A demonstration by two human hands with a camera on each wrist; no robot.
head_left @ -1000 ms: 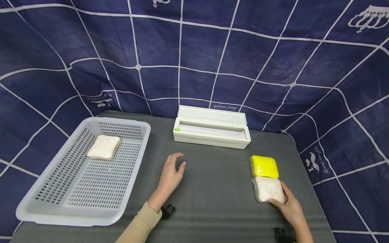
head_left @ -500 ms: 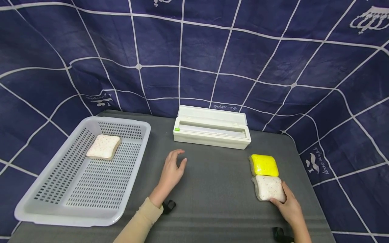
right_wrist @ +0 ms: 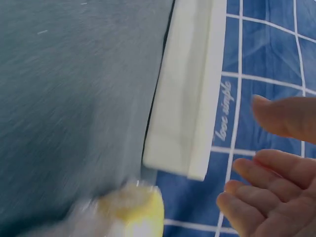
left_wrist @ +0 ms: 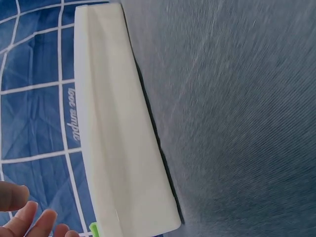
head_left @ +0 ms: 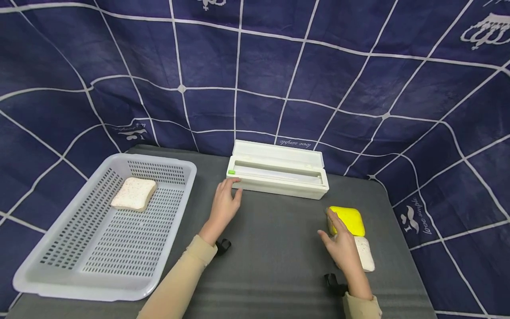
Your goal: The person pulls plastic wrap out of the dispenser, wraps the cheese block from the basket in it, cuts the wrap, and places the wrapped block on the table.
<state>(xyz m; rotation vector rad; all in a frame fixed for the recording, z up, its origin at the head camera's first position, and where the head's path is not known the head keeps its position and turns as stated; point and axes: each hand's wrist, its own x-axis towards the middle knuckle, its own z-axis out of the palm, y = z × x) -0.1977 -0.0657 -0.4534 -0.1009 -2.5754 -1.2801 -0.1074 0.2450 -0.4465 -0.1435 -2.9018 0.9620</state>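
Note:
Near the left front corner of a white cling film dispenser point(head_left: 279, 185) is my left hand point(head_left: 224, 208), fingers loosely bent around nothing. The dispenser's lid stands up, showing the film inside and a green slider point(head_left: 232, 172). My right hand point(head_left: 343, 248) holds nothing, fingers extended, and overlaps two film-wrapped pieces in the head view. These are a yellow block point(head_left: 352, 219) and a speckled white bread-slice-shaped piece point(head_left: 365, 254), partly hidden by the hand. In the right wrist view, the fingers point(right_wrist: 266, 192) are spread from the thumb, with the wrapped yellow block point(right_wrist: 145, 212) blurred below.
A pale grey plastic basket point(head_left: 187, 199) with slotted walls stands at the left. One speckled white slice-shaped piece point(head_left: 134, 193) lies in it. Dark blue cloth with white lines point(head_left: 263, 66) hangs behind the grey tabletop point(head_left: 275, 248).
My right hand has let go of the white speckled piece and moved left and forward over the two wrapped pieces. My left hand has moved forward to the dispenser.

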